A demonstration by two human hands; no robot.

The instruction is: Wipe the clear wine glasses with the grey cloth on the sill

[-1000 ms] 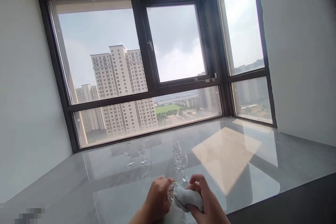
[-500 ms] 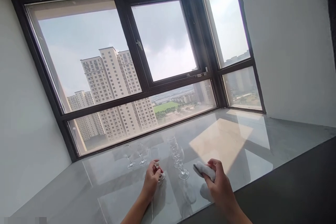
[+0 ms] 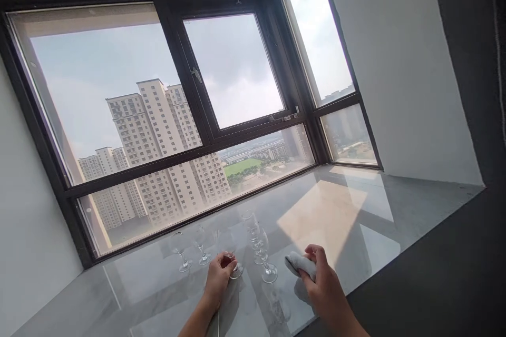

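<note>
My left hand [image 3: 222, 274] is closed around the stem of a clear stemmed glass [image 3: 236, 272]; its round foot shows beside my fingers, low on the sill. The upper part of that glass is faint against the glossy surface. In my right hand [image 3: 321, 279] is a bunched greyish-white cloth [image 3: 300, 264] with a dark edge, held just above the sill. Between my hands stands another stemmed glass [image 3: 269, 273], with one more glass [image 3: 250, 224] close behind it. Left of my left hand are two upright stemmed glasses, a nearer one [image 3: 183, 263] and a farther one [image 3: 204, 257].
The glossy grey stone sill [image 3: 154, 295] carries reflections and a bright sunlit patch. A dark-framed window [image 3: 213, 142] rises along its back, and white walls [image 3: 399, 73] close both sides. The sill's front edge [image 3: 379, 269] runs diagonally at the lower right.
The camera view has turned, so the window and glasses sit further left in the picture. My left hand still grips the glass stem, and my right hand still holds the cloth.
</note>
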